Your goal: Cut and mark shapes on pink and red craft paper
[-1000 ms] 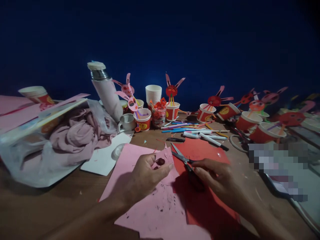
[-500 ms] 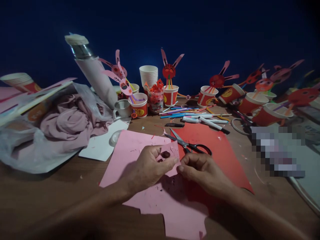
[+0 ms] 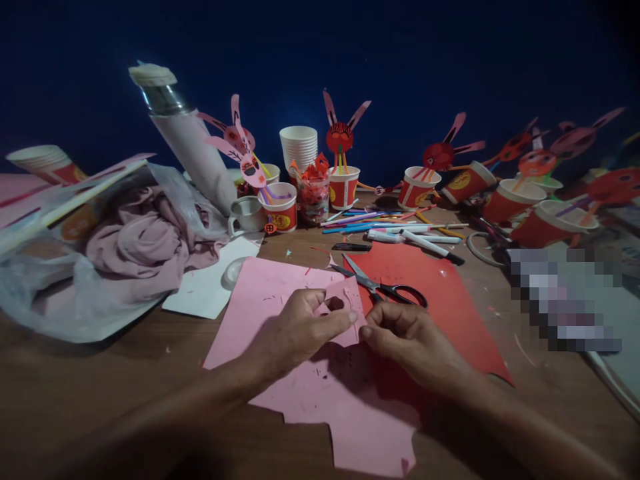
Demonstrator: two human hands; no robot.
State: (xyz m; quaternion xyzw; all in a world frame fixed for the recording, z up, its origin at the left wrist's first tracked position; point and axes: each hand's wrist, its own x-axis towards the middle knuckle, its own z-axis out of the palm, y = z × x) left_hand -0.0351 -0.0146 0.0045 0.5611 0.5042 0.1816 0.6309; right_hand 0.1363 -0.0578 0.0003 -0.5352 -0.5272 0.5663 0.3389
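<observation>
"While the left hand (image 3: 303,327) holds the pink paper piece (image 3: 354,299) over the pink sheet (image 3: 360,400), how to avoid creases?"

"The right hand (image 3: 407,337), narrow at its edge (pinching? I cannot tell), should press softly."

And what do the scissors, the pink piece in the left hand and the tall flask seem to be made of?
Scissors: blades likely steel, from their grey sheen; smooth black handles, probably plastic.
Pink piece: thin, matte paper or light card, judging by its flat edges.
Flask: shiny neck, so probably metal; pale body, perhaps painted metal, unclear.
</observation>
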